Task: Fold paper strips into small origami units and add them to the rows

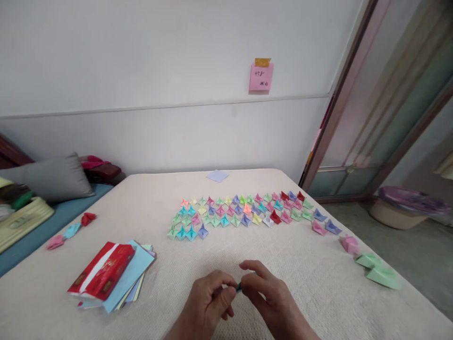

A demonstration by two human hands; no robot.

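Near the front edge of the white-covered table [170,274], my left hand [212,300] and my right hand [267,293] meet around a small piece of folded blue-green paper [239,286]. Both hands pinch it between thumb and fingers, and most of it is hidden. Beyond them stand rows of small folded paper boats [224,220] in many colours. To the left lies a stack of coloured paper sheets [143,264], with a red packet [102,269] on top of it.
Folded paper pieces lie at the left edge, among them a red one [88,218]. Larger green folded paper [380,271] and a pink piece [350,244] lie along the right edge. A lilac sheet [217,175] rests at the back. A pink note [261,77] is taped to the wall.
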